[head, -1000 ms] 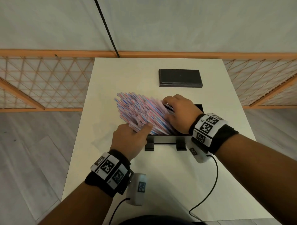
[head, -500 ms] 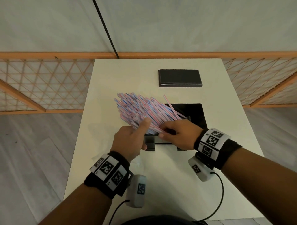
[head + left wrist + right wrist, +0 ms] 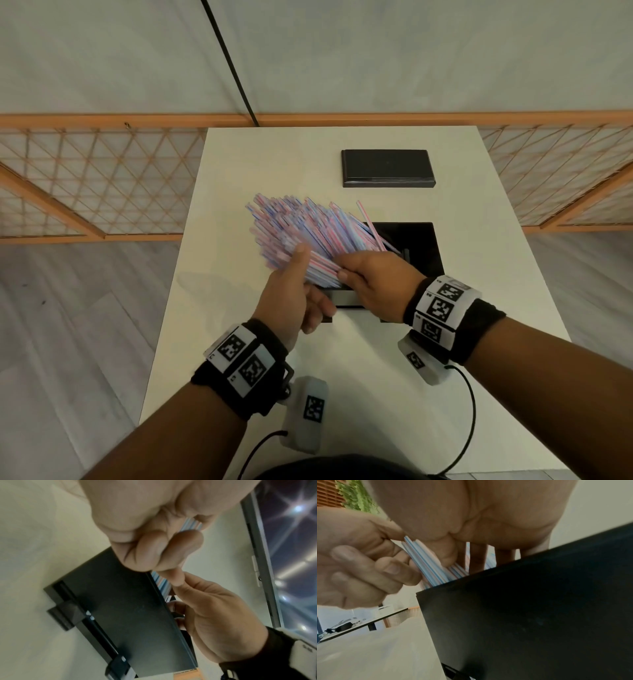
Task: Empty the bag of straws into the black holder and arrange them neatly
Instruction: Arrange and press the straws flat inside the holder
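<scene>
A big bundle of pink, blue and white straws (image 3: 301,229) stands in the black holder (image 3: 416,240) and fans out, leaning left over the table. My left hand (image 3: 306,279) grips the bundle from the left, thumb up against it. My right hand (image 3: 347,272) grips the straws' lower part at the holder's front left corner. The left wrist view shows my curled fingers (image 3: 154,550) above the holder (image 3: 120,608), with straws (image 3: 162,580) behind them. In the right wrist view the straws (image 3: 426,563) rise between both hands over the holder's wall (image 3: 530,608). One straw (image 3: 370,222) sticks out alone.
A flat black lid (image 3: 387,168) lies behind the holder on the white table (image 3: 496,274). A faint clear film (image 3: 212,284), perhaps the bag, lies left of my left hand. Orange lattice fencing (image 3: 102,178) runs behind the table. Cables trail from both wrists.
My right hand came off the top of the straws and moved back to the holder's front, where it now grips their lower part. The left thumb rose up the bundle. One straw splayed right.
</scene>
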The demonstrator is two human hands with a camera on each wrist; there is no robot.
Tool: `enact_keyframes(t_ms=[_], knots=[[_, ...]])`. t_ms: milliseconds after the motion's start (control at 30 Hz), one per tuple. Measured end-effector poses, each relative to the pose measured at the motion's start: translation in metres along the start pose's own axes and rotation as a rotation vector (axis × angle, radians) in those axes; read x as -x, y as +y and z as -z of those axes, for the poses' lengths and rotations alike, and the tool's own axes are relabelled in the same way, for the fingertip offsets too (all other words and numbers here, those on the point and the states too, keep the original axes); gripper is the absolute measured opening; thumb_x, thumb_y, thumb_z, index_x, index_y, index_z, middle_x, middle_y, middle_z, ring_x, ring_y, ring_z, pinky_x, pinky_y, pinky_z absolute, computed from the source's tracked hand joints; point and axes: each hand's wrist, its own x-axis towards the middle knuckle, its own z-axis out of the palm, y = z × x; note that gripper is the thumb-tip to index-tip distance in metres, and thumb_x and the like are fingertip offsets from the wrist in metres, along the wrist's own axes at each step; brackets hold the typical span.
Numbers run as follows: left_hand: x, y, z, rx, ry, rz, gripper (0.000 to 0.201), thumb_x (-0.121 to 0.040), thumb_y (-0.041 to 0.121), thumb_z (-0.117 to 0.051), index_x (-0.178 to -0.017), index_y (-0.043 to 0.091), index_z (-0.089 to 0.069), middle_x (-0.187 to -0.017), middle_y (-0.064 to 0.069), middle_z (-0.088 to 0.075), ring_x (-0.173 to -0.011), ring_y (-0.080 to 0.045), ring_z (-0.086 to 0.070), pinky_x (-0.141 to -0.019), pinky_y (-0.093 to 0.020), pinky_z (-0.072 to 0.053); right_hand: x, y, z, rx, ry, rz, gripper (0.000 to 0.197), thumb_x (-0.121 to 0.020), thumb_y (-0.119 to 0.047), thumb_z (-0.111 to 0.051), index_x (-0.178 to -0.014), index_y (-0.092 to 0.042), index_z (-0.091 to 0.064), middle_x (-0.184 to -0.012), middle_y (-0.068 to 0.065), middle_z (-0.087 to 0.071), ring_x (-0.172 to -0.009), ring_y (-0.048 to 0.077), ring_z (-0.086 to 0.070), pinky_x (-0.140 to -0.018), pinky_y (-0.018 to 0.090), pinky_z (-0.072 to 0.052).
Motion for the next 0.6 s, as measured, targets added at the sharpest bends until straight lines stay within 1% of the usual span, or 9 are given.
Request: enact_keyframes(t_ms=[67,133,233,300,367,433,467,533,600], knots=[[0.002,-0.002,-0.001,0.017,0.000,0.009,0.066,-0.104,0.060,-0.030,-0.098,0.010,-0.072,-0.058,-0.024,-0.060,-0.032,-0.022,-0.037,-0.041,-0.022,-0.025,0.000,-0.001,0.000,0.032,0.039,0.022,0.029,-0.099,-0.030,-0.047,-0.120,-0.020,-0.064,-0.103,0.004,-0.069,-0.098,0.025,-0.061,-0.088,0.037,-0.049],[0.006,-0.001,0.002,-0.170,0.032,-0.043,0.069,-0.102,0.064,-0.030,-0.095,0.011,-0.074,-0.059,-0.021,-0.067,-0.033,-0.024,-0.043,-0.041,-0.024,-0.032,0.004,0.000,0.000,0.071,0.089,0.012,0.028,-0.095,-0.033,-0.055,-0.116,-0.018,-0.066,-0.100,0.004,-0.069,-0.096,0.024,-0.062,-0.087,0.037,-0.050],[0.017,0.007,0.017,-0.593,0.186,-0.267,0.077,-0.099,0.068,-0.034,-0.064,0.010,-0.070,-0.052,-0.005,-0.069,-0.040,-0.022,-0.057,-0.056,-0.033,-0.048,0.012,0.007,0.004,0.066,0.144,-0.087,0.023,-0.088,-0.041,-0.063,-0.086,-0.018,-0.060,-0.076,-0.003,-0.060,-0.071,0.017,-0.057,-0.070,0.035,-0.051],[0.024,0.014,0.030,-0.742,0.339,-0.457,0.082,-0.095,0.071,-0.034,-0.057,0.005,-0.061,-0.046,-0.007,-0.060,-0.047,-0.024,-0.058,-0.062,-0.038,-0.050,0.017,0.014,0.008,0.084,0.065,-0.191,0.031,-0.086,-0.049,-0.064,-0.077,-0.020,-0.055,-0.068,-0.005,-0.058,-0.064,0.013,-0.056,-0.065,0.032,-0.051],[0.025,0.020,0.040,-0.754,0.492,-0.542,0.077,-0.092,0.076,-0.041,-0.057,0.008,-0.048,-0.046,-0.003,-0.046,-0.050,-0.018,-0.049,-0.057,-0.027,-0.041,0.019,0.016,0.011,0.071,-0.086,-0.268,0.030,-0.085,-0.051,-0.064,-0.079,-0.022,-0.059,-0.073,-0.005,-0.062,-0.068,0.012,-0.060,-0.069,0.033,-0.054],[0.020,0.024,0.044,-0.627,0.566,-0.458,0.061,-0.087,0.070,-0.054,-0.074,0.011,-0.044,-0.059,0.003,-0.043,-0.054,-0.013,-0.042,-0.052,-0.015,-0.032,0.017,0.013,0.008,0.040,-0.162,-0.261,0.028,-0.086,-0.049,-0.065,-0.095,-0.023,-0.067,-0.086,-0.006,-0.067,-0.077,0.011,-0.063,-0.078,0.032,-0.056],[0.017,0.024,0.045,-0.564,0.533,-0.365,0.060,-0.085,0.069,-0.057,-0.084,0.010,-0.044,-0.065,0.002,-0.047,-0.056,-0.012,-0.044,-0.054,-0.014,-0.034,0.016,0.010,0.007,0.032,-0.158,-0.231,0.031,-0.087,-0.047,-0.066,-0.106,-0.023,-0.068,-0.095,-0.007,-0.068,-0.085,0.011,-0.063,-0.084,0.031,-0.054],[0.009,0.020,0.043,-0.498,0.389,-0.205,0.066,-0.084,0.075,-0.054,-0.095,0.011,-0.049,-0.074,-0.003,-0.058,-0.052,-0.017,-0.056,-0.053,-0.026,-0.043,0.011,0.007,0.005,0.019,-0.119,-0.174,0.037,-0.086,-0.046,-0.066,-0.117,-0.025,-0.067,-0.106,-0.007,-0.069,-0.098,0.013,-0.063,-0.091,0.032,-0.052],[0.005,0.015,0.038,-0.472,0.304,-0.167,0.071,-0.087,0.076,-0.052,-0.096,0.006,-0.060,-0.076,-0.011,-0.065,-0.045,-0.019,-0.061,-0.046,-0.030,-0.043,0.005,0.006,0.003,0.051,-0.130,-0.196,0.035,-0.086,-0.050,-0.064,-0.109,-0.025,-0.067,-0.098,-0.005,-0.068,-0.092,0.016,-0.063,-0.086,0.034,-0.054]])
